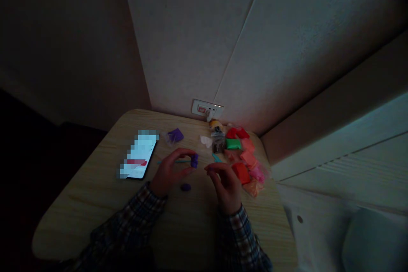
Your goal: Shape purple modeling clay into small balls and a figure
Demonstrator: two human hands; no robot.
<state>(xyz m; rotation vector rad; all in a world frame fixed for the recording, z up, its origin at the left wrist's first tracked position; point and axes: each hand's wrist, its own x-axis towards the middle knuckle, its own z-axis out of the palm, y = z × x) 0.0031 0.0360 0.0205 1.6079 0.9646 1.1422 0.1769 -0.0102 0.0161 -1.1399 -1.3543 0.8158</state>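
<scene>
Between the thumb and fingers of my left hand (pixel 170 172) is a small lumpy piece of purple modelling clay (pixel 194 161). My right hand (pixel 227 185) is a short way to its right, thumb and forefinger pinched together. A tiny dark bit seems to sit in that pinch, too small to make out. A flattened purple clay oval (pixel 185 187) lies on the table below and between the hands. Behind my left hand runs a thin blue stick (pixel 181 161), partly hidden by the fingers. Just beyond my right fingertips lies a light-blue modelling tool (pixel 216 158).
A lit phone (pixel 140 155) lies on the wooden table (pixel 92 195) at left. Purple clay in a wrapper (pixel 175 135) and a white piece (pixel 205 141) are farther back. Packets of green (pixel 233 143), red (pixel 241 173) and other clay crowd the right side. A wall socket (pixel 208 109) is behind.
</scene>
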